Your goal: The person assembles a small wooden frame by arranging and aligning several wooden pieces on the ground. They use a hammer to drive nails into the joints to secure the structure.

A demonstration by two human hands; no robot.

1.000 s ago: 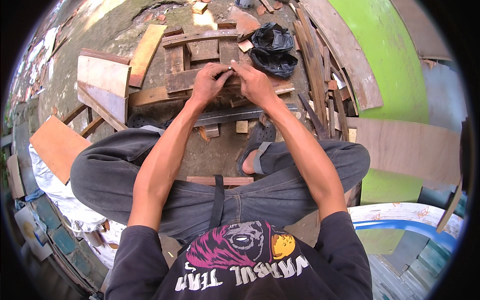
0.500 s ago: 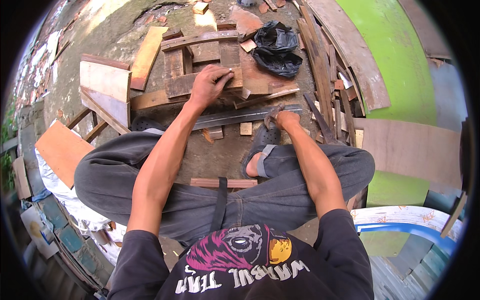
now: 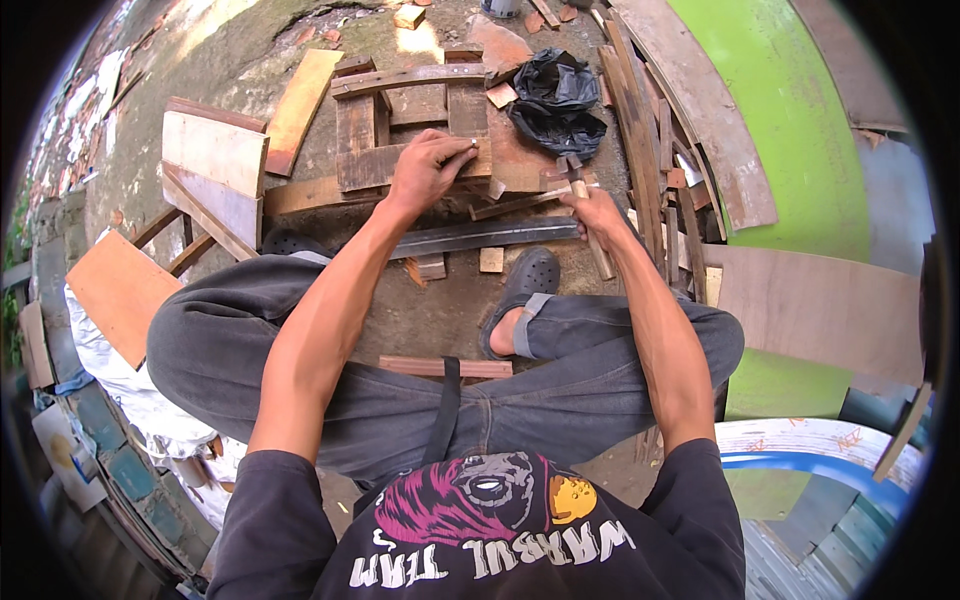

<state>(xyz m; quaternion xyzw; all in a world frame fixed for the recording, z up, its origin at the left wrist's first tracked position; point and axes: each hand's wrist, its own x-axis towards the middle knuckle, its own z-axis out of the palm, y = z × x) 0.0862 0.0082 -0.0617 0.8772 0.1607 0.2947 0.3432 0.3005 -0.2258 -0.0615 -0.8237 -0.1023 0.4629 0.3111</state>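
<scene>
In front of me lies a frame of dark wooden boards [image 3: 362, 168]. My left hand [image 3: 428, 172] rests on its near board, thumb and forefinger pinched on a small nail [image 3: 473, 142], of which only a pale tip shows. To the right, my right hand [image 3: 598, 214] is wrapped round the wooden handle of a hammer [image 3: 580, 186]. The hammer's metal head points away from me, apart from the frame and near a black plastic bag [image 3: 557, 125]. Between the frame and my legs lies a long dark metal bar [image 3: 480, 236].
Long planks [image 3: 637, 140] lie at the right, beside a green panel [image 3: 825, 150]. Leaning board offcuts [image 3: 212, 150] and an orange board [image 3: 125, 295] are on the left. Small wood blocks [image 3: 491, 260] lie near my shoe [image 3: 532, 280]. A short reddish wood strip [image 3: 445, 367] is close to me.
My right hand has lifted the hammer from low by the metal bar, moving it away from me and slightly right. My left hand keeps its pinch at nearly the same spot on the frame.
</scene>
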